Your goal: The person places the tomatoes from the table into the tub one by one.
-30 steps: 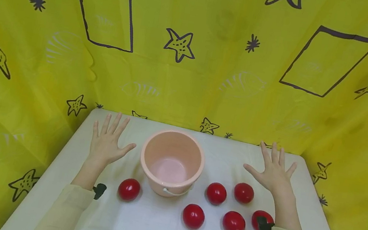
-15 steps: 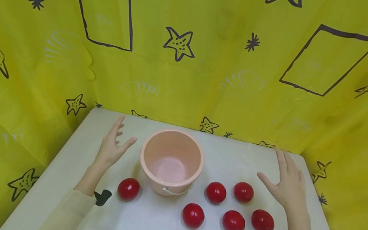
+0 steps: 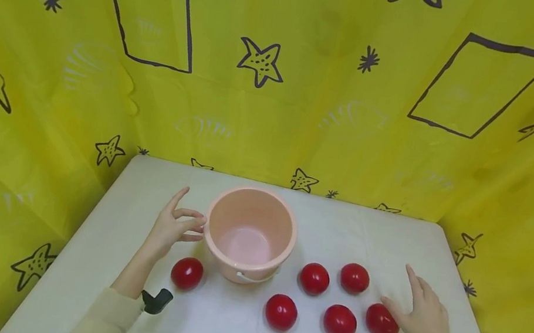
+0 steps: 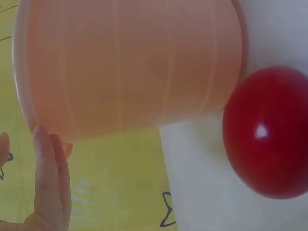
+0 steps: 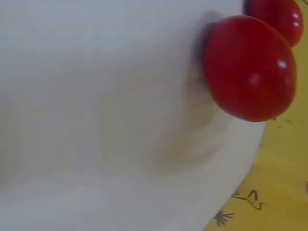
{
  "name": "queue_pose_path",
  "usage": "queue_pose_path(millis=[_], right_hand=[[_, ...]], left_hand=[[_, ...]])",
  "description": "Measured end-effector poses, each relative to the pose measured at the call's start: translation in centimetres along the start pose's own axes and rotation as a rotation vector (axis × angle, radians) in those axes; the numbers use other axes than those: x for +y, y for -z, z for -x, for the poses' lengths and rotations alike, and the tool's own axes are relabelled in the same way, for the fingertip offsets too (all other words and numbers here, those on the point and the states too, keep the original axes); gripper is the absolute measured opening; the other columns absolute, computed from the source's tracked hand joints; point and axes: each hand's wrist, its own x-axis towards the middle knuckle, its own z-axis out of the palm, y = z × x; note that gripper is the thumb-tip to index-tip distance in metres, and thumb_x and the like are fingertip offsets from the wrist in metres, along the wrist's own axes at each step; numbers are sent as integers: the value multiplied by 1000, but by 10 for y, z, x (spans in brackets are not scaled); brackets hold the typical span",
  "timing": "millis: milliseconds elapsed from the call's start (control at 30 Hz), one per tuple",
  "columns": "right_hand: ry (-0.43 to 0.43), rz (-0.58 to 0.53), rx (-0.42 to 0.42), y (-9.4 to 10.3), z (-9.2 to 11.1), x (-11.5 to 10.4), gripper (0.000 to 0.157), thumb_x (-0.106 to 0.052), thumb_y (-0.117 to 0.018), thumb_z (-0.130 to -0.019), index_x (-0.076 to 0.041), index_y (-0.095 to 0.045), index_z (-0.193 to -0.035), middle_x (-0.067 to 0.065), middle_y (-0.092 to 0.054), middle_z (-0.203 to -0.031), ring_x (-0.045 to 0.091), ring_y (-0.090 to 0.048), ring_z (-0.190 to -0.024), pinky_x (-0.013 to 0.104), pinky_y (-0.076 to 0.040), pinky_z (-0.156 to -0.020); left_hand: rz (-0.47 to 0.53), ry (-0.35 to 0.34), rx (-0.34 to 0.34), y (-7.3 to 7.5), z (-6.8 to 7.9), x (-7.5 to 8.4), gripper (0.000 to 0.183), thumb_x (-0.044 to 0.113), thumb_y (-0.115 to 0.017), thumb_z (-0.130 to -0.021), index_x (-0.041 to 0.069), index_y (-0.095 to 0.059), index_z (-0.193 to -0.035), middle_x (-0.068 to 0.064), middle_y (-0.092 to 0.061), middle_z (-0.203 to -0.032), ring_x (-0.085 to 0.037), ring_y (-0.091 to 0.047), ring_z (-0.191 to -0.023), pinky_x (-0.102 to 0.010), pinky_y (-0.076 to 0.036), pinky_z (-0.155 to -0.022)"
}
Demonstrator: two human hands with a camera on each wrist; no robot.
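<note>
The pink bucket (image 3: 227,269) stands upright on the white tabletop (image 3: 195,332), with its round mouth facing up. Its thin white handle (image 3: 256,279) hangs down on the side near the person. The left hand (image 3: 169,228) is just to the left of the bucket, and it is the nearer hand to it. Its fingers are not clenched; they are loose and long, with some tips right by the rim. From the left wrist they look like they touch the rim, but none can be seen inside the bucket. One red ball (image 3: 187,273) sits just beside the bucket, near the left wrist.

The right hand (image 3: 423,320) is over on the right side, by the last red ball (image 3: 381,322). This ball is a bit like an egg, and its long way seems to slant a little. It lies to the left of the palm, next to the thumb tip. The fingers there are spread from the thumb and hold nothing. I cannot tell if the thumb touches the ball. Four more red balls (image 3: 314,279) lie between that ball and the bucket. A yellow curtain (image 3: 300,131) with stars hangs behind
</note>
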Motion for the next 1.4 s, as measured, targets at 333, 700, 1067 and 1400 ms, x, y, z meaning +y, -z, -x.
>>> queue_pose_path(millis=[333,700,1067,1400], right_hand=[[-116,-19,-136,-33,40,11,96,-60,-61,-75,-8,-20,-144,33,-36,-124,50,-33,-110,72,-27,-85],[-145,-6,-188,-48,51,13,97,-65,-61,-71,-4,-28,-139,33,-37,-122,49,-34,-110,72,-28,-86],[-181,-35,-199,-52,50,15,97,-66,-62,-69,0,-32,-133,34,-38,-121,50,-33,-109,71,-26,-88],[-158,-51,-198,-53,44,23,95,-63,-65,-70,3,-34,-131,31,-41,-120,47,-35,-108,69,-28,-87]], left_hand=[[-5,94,-103,4,3,-4,80,8,-66,-83,24,-20,-146,-21,-55,-112,-21,-67,-82,-37,-56,-73],[36,129,-187,4,-2,-8,79,-1,-64,-82,18,-20,-146,-11,-57,-98,-20,-66,-77,-43,-55,-72],[27,169,-201,2,-5,-8,70,-4,-60,-84,13,-28,-144,-12,-56,-96,-22,-66,-80,-40,-56,-70],[77,169,-223,2,-4,-10,67,-4,-59,-85,10,-30,-143,-8,-58,-91,-21,-66,-77,-40,-56,-70]])
